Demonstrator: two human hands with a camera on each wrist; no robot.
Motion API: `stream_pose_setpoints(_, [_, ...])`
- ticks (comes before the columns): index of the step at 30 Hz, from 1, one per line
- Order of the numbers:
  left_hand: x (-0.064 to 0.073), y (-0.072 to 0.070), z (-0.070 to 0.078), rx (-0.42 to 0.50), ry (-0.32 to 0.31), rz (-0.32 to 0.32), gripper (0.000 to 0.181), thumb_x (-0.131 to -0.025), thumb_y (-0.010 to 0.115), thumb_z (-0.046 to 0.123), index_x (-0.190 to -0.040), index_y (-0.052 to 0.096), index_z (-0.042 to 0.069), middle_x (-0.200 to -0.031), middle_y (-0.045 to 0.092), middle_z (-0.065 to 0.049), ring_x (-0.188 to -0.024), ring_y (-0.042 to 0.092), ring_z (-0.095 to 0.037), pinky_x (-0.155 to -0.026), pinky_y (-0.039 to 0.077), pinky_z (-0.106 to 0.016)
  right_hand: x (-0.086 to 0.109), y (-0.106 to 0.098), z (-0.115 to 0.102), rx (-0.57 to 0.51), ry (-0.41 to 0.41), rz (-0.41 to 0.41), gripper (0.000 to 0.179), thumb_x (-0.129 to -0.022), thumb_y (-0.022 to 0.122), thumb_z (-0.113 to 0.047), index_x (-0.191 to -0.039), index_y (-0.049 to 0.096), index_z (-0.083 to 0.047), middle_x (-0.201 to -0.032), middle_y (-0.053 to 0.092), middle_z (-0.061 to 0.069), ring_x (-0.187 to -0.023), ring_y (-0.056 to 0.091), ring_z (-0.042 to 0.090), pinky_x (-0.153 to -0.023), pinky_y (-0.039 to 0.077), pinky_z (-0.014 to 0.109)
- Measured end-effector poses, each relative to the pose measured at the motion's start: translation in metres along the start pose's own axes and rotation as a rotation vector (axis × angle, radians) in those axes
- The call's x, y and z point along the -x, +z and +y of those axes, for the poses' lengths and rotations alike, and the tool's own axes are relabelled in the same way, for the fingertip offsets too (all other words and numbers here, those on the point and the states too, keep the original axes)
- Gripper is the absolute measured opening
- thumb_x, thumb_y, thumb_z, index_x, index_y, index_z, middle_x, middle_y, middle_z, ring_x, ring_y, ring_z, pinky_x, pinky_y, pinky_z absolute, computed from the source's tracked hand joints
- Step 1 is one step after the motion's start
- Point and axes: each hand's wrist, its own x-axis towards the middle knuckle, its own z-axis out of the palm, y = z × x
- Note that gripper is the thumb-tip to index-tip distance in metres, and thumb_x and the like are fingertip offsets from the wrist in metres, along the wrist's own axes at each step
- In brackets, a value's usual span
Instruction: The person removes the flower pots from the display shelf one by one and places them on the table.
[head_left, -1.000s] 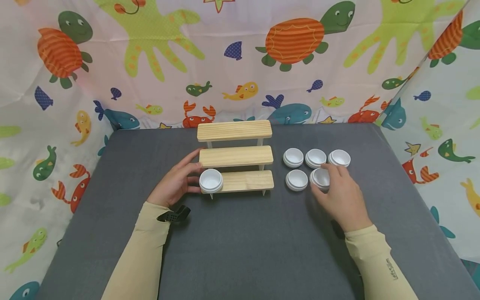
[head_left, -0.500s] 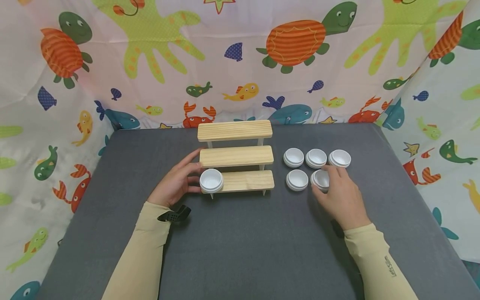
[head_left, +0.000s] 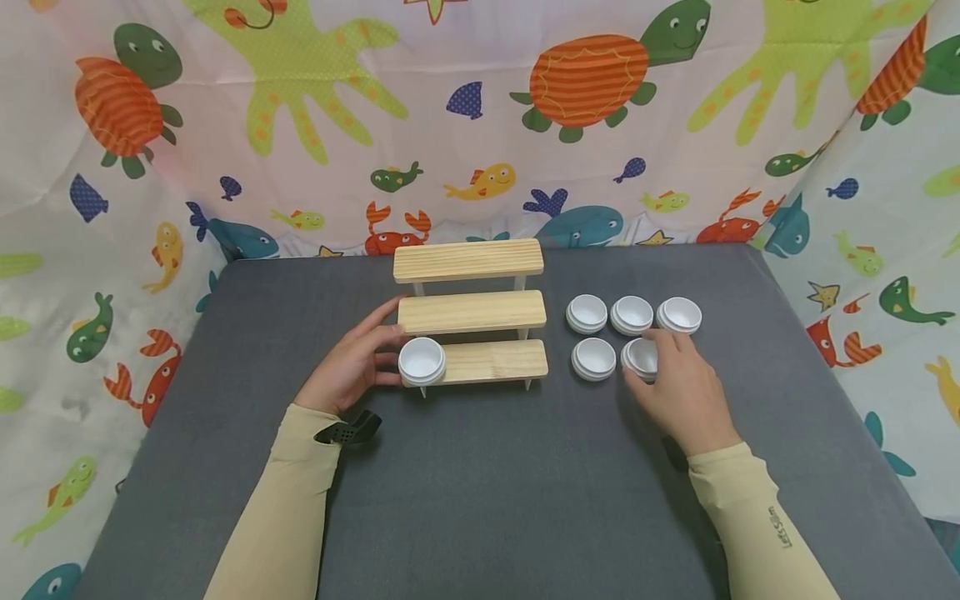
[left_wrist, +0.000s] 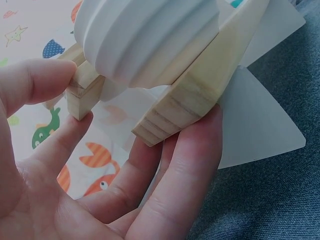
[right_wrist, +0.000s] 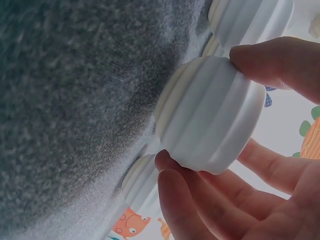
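A three-tier wooden display stand stands near the table's back edge. My left hand grips its left end; in the left wrist view the thumb and index finger pinch one shelf, while other fingers touch the lower shelf. One small white ribbed bowl sits at the left of the lowest shelf, close to those fingers. To the right, my right hand holds another white ribbed bowl between thumb and fingers. That bowl stays on or very near the cloth in the right wrist view.
Several matching bowls are grouped right of the stand: a back row including a bowl, and a front bowl left of the held one. Dark grey cloth covers the table. A sea-animal printed curtain closes off the back and sides.
Both hands, the stand and the bowls keep their places across the frames. Only a very slight shift of the whole head view is visible.
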Motion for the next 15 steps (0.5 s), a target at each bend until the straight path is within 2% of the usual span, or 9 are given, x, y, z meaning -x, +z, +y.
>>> stream_pose_setpoints(15, [0.0011,0.0002,0.0002,0.014,-0.005,0.001,0.062,-0.109,0.059,0.041,-0.166,0.036,0.049,-0.149,0.052,-0.017,-0.118,0.066,-0.034,-0.086,0.064,-0.048,-0.0013,0.0032,0.0004,0.006,0.009,-0.02,0.058,-0.093,0.079,-0.026,-0.139,0.058,0.002,-0.134,0.059,0.032,-0.106,0.067,0.056,-0.083,0.053,0.071])
